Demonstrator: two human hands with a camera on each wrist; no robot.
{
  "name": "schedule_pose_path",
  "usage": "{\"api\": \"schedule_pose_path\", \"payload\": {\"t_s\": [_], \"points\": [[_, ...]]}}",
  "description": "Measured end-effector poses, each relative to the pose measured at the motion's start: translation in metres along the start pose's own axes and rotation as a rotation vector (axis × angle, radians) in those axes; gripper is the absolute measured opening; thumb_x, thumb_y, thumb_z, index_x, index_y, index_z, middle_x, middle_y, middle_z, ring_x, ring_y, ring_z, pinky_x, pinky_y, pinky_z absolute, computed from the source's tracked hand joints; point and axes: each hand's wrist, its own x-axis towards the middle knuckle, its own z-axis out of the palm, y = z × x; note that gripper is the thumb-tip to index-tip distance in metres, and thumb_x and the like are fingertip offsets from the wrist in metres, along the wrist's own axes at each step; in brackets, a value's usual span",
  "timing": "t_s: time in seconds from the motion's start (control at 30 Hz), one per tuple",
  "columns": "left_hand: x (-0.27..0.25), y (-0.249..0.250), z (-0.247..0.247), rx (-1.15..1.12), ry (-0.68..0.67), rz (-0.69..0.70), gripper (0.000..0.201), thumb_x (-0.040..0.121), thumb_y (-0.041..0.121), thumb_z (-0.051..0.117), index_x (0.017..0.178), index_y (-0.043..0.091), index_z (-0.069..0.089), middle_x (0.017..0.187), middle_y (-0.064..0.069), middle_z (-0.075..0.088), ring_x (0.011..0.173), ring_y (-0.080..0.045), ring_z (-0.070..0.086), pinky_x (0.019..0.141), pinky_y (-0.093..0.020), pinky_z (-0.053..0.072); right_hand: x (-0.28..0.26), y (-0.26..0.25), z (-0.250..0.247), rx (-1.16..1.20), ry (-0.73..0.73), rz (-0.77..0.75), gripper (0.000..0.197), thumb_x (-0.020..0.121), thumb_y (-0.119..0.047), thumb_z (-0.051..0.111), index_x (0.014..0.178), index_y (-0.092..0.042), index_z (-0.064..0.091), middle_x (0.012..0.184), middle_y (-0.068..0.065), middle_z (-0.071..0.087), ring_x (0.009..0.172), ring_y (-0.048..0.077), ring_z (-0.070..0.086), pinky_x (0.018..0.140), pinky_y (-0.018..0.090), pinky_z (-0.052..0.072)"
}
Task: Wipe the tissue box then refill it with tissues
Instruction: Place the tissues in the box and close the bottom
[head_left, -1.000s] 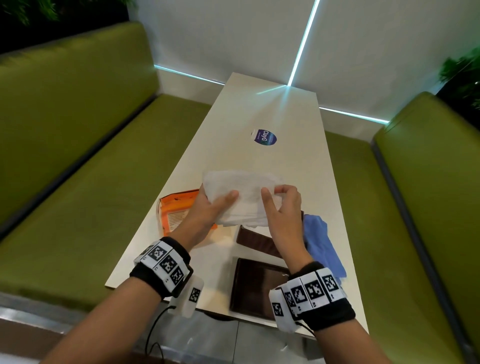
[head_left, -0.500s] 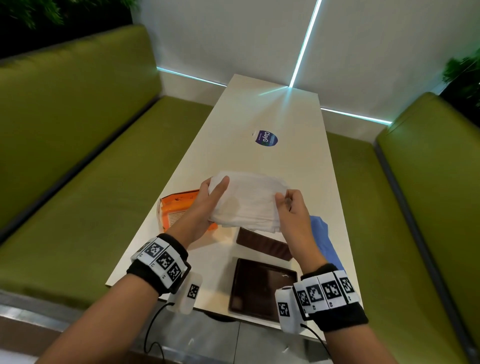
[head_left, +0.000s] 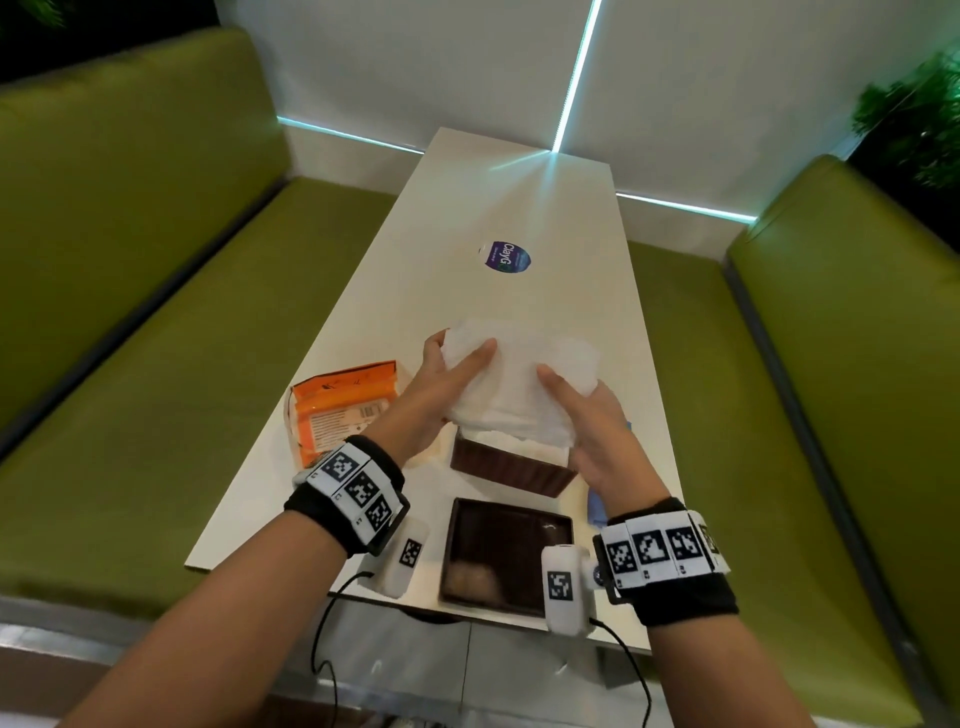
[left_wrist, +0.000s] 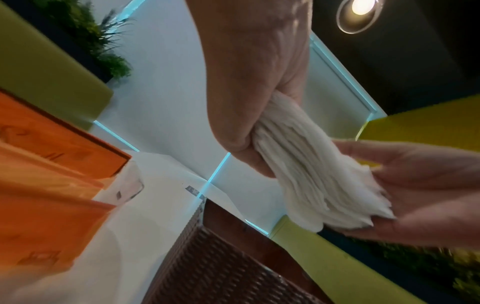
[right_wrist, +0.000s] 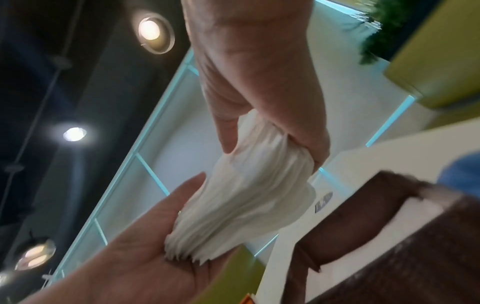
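A thick stack of white tissues is held between both hands just above the open brown woven tissue box; its near edge hangs down to the box's opening. My left hand grips the left end, thumb on top. My right hand grips the right end. In the left wrist view the left fingers pinch the stack over the box. The right wrist view shows the right hand pinching the stack, with the left palm under its other end. The box's brown lid lies flat nearer to me.
An orange tissue pack lies left of the box near the table's left edge. A blue cloth peeks out under my right wrist. A round sticker sits mid-table. Green benches flank both sides.
Both hands have brought the tissue stack down and nearer to me, from above the table to right over the open box. The left thumb now lies across the stack's top.
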Motion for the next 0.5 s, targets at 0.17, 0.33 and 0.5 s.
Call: {"api": "schedule_pose_path", "payload": {"t_s": [0.17,0.33,0.5], "points": [[0.011,0.003,0.016,0.199,0.024,-0.073,0.070,0.089,0.045,0.063,0.141,0.019,0.023,0.128,-0.003,0.053,0.104,-0.019,0.059,0.087,-0.037,0.054,0.011,-0.008,-0.015,-0.117,0.052,-0.039,0.041,0.083,-0.018,0.069,0.122,-0.010,0.058,0.115,0.014,0.069,0.106,0.028,0.066,0.095,0.045,0.053],[0.016,0.000,0.033,0.485,0.160,0.137,0.054,0.095,0.020,0.057,0.132,0.014,0.018,0.102,-0.003,0.050,0.084,-0.018,0.056,0.075,-0.025,0.046,0.019,-0.007,-0.027,-0.307,0.179,-0.038,0.034,0.089,-0.016,0.057,0.120,-0.007,0.046,0.109,0.010,0.062,0.101,0.026,0.062,0.087,0.043,0.054],[0.024,-0.015,0.043,0.699,0.110,0.178,0.027,0.096,0.008,0.043,0.106,0.017,0.020,0.072,-0.002,0.045,0.055,-0.017,0.045,0.051,-0.029,0.033,0.027,0.010,-0.028,-0.441,0.224,0.097,0.035,0.092,-0.014,0.050,0.122,-0.007,0.033,0.116,0.014,0.054,0.106,0.030,0.058,0.093,0.046,0.051]]}}
